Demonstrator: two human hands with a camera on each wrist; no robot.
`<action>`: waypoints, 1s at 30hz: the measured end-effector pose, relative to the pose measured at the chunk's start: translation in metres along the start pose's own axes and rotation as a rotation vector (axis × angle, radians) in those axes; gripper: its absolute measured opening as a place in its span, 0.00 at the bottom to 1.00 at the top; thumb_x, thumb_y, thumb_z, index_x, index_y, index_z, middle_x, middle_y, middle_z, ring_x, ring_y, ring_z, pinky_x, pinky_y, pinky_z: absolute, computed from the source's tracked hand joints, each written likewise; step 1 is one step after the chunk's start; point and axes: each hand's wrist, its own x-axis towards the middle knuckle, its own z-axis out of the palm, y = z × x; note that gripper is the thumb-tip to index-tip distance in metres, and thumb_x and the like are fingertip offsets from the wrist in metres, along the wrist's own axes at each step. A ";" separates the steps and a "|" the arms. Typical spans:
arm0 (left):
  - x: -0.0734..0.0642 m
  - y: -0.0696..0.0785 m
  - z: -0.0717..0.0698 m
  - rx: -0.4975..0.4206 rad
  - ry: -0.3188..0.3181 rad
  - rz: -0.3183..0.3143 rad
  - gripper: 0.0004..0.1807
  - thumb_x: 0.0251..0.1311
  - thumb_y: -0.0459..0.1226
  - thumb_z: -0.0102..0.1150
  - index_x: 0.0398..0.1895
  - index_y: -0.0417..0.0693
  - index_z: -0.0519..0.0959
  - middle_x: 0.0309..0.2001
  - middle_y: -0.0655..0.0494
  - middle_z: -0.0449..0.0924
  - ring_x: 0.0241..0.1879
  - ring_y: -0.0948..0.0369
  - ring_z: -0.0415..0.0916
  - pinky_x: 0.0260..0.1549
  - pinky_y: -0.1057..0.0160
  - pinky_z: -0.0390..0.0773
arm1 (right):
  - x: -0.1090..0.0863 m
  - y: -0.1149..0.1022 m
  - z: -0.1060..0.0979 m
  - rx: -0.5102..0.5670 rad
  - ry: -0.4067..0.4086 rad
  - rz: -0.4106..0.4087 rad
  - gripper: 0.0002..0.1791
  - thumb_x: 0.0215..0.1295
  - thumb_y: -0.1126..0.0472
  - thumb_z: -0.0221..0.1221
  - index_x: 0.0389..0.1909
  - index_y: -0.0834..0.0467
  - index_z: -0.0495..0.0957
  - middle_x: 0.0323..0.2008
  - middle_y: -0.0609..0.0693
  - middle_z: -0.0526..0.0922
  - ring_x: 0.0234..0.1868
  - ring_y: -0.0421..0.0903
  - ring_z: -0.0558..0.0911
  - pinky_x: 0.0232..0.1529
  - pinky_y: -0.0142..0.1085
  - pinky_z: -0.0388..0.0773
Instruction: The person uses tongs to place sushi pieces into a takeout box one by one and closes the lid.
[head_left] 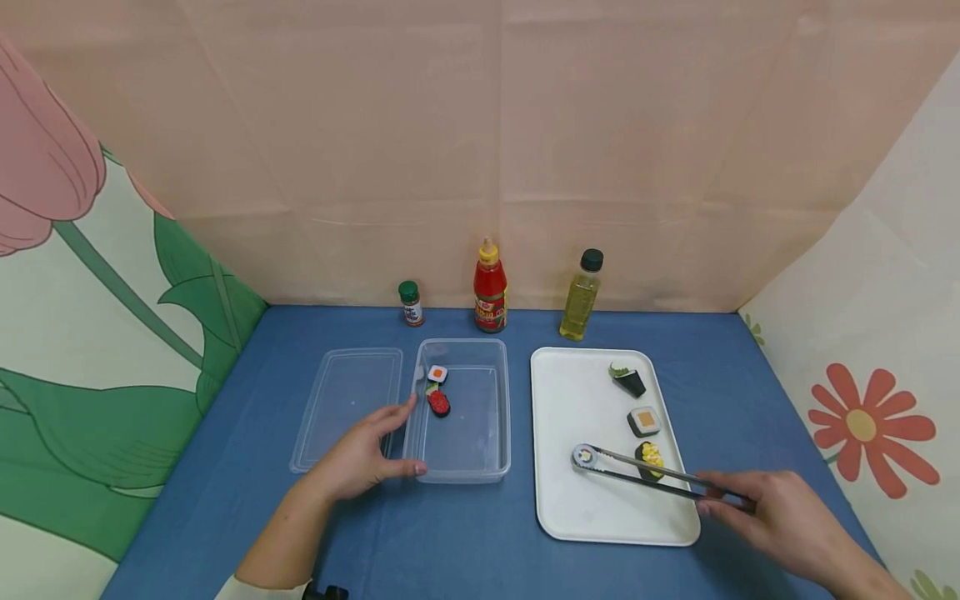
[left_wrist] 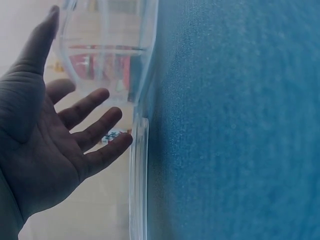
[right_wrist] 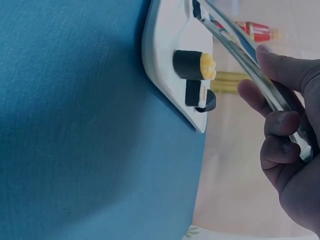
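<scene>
My right hand [head_left: 780, 518] holds metal tongs [head_left: 678, 491] over the white tray [head_left: 570, 392]. Between the tong tips sits a small round sushi roll [head_left: 584, 455]; whether it touches the tray I cannot tell. Also on the tray are a corn-topped sushi [head_left: 651, 454], a sushi roll with an orange centre [head_left: 643, 422] and a dark cone-shaped hand roll [head_left: 632, 382]. At the left, my left hand [head_left: 360, 457] is spread with fingertips at the side of a clear plastic container [head_left: 472, 429]. Inside lie a white roll [head_left: 438, 374] and a red-topped sushi [head_left: 438, 404], with a green-tipped piece between them.
A clear lid [head_left: 348, 387] lies flat left of the container. Along the back wall stand a green-capped spice jar [head_left: 412, 307], a red sauce bottle [head_left: 491, 292] and an oil bottle [head_left: 580, 302]. Blue cloth [head_left: 450, 542] covers the table.
</scene>
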 end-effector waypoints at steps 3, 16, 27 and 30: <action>0.000 0.000 -0.001 0.003 0.001 0.003 0.58 0.49 0.57 0.80 0.83 0.59 0.59 0.77 0.41 0.62 0.73 0.37 0.61 0.65 0.33 0.67 | 0.002 -0.003 -0.002 0.011 0.010 -0.012 0.20 0.58 0.53 0.76 0.52 0.52 0.90 0.27 0.29 0.82 0.20 0.32 0.70 0.20 0.29 0.69; 0.000 0.001 -0.001 -0.005 -0.002 0.025 0.58 0.50 0.56 0.80 0.82 0.58 0.59 0.77 0.42 0.61 0.74 0.37 0.61 0.65 0.33 0.67 | 0.014 -0.017 -0.011 0.032 0.085 -0.111 0.20 0.57 0.51 0.77 0.51 0.49 0.90 0.25 0.26 0.80 0.18 0.31 0.68 0.18 0.29 0.67; 0.000 0.001 -0.001 -0.010 -0.004 0.023 0.58 0.50 0.56 0.80 0.83 0.58 0.59 0.77 0.41 0.61 0.74 0.36 0.61 0.65 0.33 0.67 | 0.025 -0.028 -0.015 0.040 0.155 -0.187 0.19 0.55 0.54 0.78 0.49 0.50 0.91 0.27 0.27 0.83 0.17 0.30 0.68 0.17 0.28 0.66; 0.000 0.001 -0.001 -0.014 -0.005 0.012 0.58 0.49 0.56 0.80 0.83 0.58 0.59 0.77 0.41 0.61 0.74 0.36 0.60 0.65 0.33 0.67 | 0.027 -0.030 -0.014 0.043 0.196 -0.236 0.19 0.54 0.55 0.79 0.48 0.51 0.91 0.27 0.27 0.82 0.17 0.29 0.67 0.17 0.28 0.66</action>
